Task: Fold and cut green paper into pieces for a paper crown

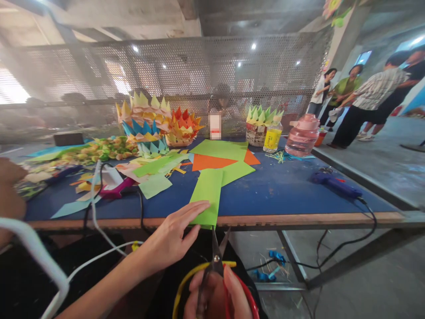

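Note:
My left hand lies with fingers stretched flat over the near end of a bright green paper strip, its thumb at the strip's near edge. The strip looks folded or layered and reaches slightly past the table edge. My right hand grips a pair of scissors with red and yellow on the handles. Their blades are apart; the left tip meets the strip's near right corner. Beyond the strip lie more green paper and orange paper on the blue table.
Folded-paper baskets, a yellow-labelled bottle and a pink jug stand at the back. Glue guns, one magenta and one purple, lie with cords. Paper scraps cover the left. Several people stand at right; a mesh screen rises behind.

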{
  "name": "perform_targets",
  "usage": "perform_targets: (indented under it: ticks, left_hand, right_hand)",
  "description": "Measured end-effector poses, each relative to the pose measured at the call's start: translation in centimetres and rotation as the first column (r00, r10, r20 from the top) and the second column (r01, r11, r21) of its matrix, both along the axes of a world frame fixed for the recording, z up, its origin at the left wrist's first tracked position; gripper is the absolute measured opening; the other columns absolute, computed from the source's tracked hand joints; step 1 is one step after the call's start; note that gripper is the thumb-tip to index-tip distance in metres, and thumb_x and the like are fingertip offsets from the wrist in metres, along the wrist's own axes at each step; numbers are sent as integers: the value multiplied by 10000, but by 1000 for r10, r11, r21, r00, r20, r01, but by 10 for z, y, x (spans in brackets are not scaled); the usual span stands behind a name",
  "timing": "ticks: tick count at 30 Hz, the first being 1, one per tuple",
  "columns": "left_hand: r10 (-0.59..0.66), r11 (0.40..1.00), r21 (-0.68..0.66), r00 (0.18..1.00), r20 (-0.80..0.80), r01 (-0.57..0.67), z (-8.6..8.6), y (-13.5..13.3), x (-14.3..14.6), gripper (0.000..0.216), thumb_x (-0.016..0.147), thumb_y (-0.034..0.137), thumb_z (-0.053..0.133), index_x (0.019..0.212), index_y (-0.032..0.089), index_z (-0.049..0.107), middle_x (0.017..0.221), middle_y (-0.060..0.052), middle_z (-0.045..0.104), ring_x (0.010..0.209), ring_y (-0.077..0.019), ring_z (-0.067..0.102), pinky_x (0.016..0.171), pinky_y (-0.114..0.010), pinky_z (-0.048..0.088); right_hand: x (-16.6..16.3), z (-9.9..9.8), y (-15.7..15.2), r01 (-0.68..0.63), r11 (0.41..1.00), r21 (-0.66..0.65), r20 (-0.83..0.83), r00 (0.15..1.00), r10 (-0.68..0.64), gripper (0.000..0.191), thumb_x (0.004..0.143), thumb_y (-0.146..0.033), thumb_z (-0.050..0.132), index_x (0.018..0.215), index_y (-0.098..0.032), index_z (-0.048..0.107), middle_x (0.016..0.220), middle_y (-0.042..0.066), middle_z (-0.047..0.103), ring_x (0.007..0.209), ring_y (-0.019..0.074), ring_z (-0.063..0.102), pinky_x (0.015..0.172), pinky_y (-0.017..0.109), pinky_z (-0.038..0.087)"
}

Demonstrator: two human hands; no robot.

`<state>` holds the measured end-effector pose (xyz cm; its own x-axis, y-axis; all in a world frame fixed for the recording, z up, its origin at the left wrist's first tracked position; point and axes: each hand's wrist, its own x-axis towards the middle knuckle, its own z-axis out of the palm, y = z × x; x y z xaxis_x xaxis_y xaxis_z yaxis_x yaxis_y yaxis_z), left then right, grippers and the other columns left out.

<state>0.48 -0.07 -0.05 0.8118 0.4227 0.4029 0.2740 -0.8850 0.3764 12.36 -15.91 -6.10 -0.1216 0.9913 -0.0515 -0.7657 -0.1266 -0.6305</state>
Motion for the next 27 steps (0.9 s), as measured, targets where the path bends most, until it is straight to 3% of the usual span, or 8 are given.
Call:
perform_targets:
  ticks: [6, 11, 16, 22, 27]
  left_hand:
    - [5, 997, 74, 985, -171, 7, 0, -4, -3, 635, 863, 110, 445, 1465, 220, 276, 1534, -39, 307, 1395, -188, 293, 1145, -389, 293]
    - [74, 968, 252, 972, -221, -16, -2, -5, 7, 707, 797, 21, 390, 1473, 164, 238, 1546, -92, 274, 1350, -237, 355, 1109, -429, 314]
    - [111, 936, 352, 966, -234, -22, -1, 0, 17, 588, 878, 173, 463, 1442, 168, 295, 1530, -131, 303, 1261, -277, 439, 1006, -432, 392]
    - [133, 872, 488, 954, -270, 16, -10, 13, 19, 612, 920, 354, 498, 1457, 151, 286, 1501, -110, 376, 1212, -289, 475, 981, -430, 392]
    - [103, 840, 540, 962, -251, 51, -20, 19, 18, 639, 959, 461, 397, 1475, 116, 245, 1520, -137, 331, 1384, -268, 312, 1112, -440, 272]
  right_hand:
    - [-10, -2, 17, -53, 998, 47, -63, 996, 56, 672, 820, -760, 346, 967, -150, 586, 693, 56, 654, 692, 205, 643, 779, 388, 445]
    - [-16, -6, 32, -39, 997, 71, -106, 993, 46, 650, 827, -747, 362, 948, -140, 561, 633, 39, 644, 611, 171, 621, 745, 349, 434]
    - [-21, -14, 40, 25, 1000, 10, -110, 994, -24, 708, 779, -796, 364, 900, -130, 573, 597, 45, 642, 532, 152, 588, 627, 290, 415]
    - [-21, -16, 46, 44, 999, -7, -145, 988, -45, 706, 738, -802, 428, 880, -128, 585, 584, 46, 639, 532, 155, 598, 633, 309, 440]
    - [-20, -5, 50, 41, 997, -61, -193, 980, -52, 721, 695, -825, 461, 823, -128, 593, 538, 23, 606, 495, 145, 578, 582, 289, 432]
